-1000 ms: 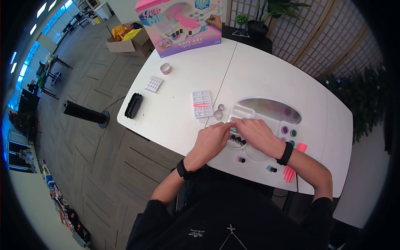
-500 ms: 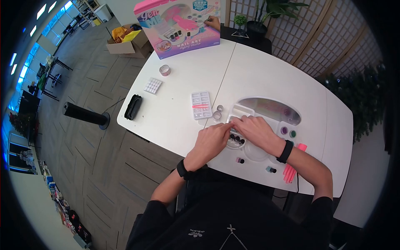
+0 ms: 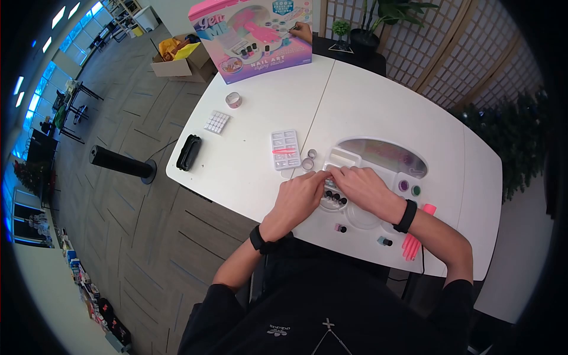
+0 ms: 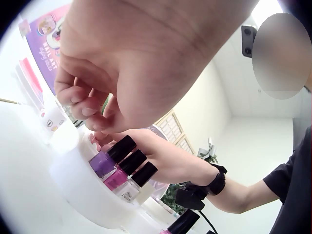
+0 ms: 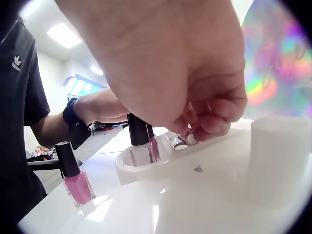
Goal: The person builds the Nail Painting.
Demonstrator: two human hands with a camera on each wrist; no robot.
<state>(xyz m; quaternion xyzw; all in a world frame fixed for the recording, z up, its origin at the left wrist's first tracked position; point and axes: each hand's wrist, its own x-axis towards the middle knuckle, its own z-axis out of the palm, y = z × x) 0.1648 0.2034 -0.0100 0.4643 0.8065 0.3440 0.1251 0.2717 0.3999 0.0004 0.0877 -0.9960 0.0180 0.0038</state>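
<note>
Both hands meet over the left part of a white nail art station (image 3: pixel 364 220), fingertips close together. My left hand (image 3: pixel 300 195) has its fingers curled inward; my right hand (image 3: pixel 361 186) mirrors it from the other side. At their fingertips shows a small silvery round piece (image 5: pixel 177 142), mostly covered; I cannot tell its exact kind. Just below the hands, nail polish bottles with black caps stand in the station's curved holder: a purple bottle (image 4: pixel 102 165), a magenta bottle (image 4: pixel 116 180) and a clear bottle (image 4: pixel 128 190). A pink polish bottle (image 5: pixel 78 187) stands outside the station.
A mirror (image 3: pixel 378 152) backs the station, with purple and green jars (image 3: pixel 416 190) at its right. A teal bottle (image 3: pixel 384 240) and pink plastic hand (image 3: pixel 417 236) lie in front. Leftward are a compartment tray (image 3: pixel 286 142), small round containers (image 3: pixel 307 164) and a black case (image 3: pixel 189 152).
The two hands stay together over the same spot, with only slight shifts of the fingers and left wrist. Nothing else on the table has visibly moved.
</note>
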